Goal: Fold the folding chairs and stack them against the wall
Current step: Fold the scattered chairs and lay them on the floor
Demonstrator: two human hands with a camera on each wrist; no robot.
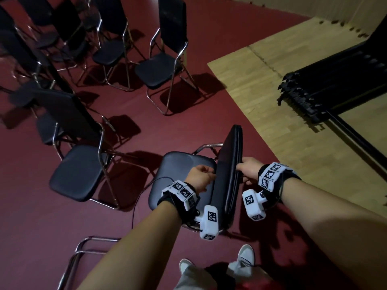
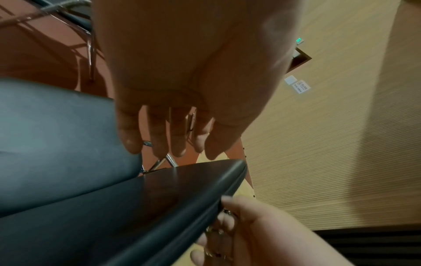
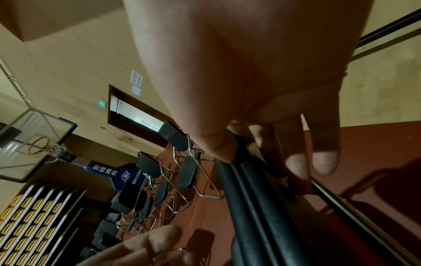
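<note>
Near the red floor's (image 1: 188,122) edge, beside the wood strip (image 1: 272,91), stands the chair (image 1: 178,174). Right hand (image 1: 249,170) clamps the backrest's (image 1: 228,164) top edge, thumb in front and fingers behind. Left hand (image 1: 199,176) hovers over the seat's rear, fingers loose, holding nothing. More chairs (image 1: 159,65) stand unfolded beyond.

Dim indoor light throughout, falling from above and behind the person: the chairs (image 1: 159,65) throw long, hard shadows across the red floor (image 1: 188,105). Chrome legs catch small glints. The head view bends strongly at its edges. Both wrist views are soft, the palms close to the lens blurred, and the wall (image 2: 330,144) beyond the grip smeared.
</note>
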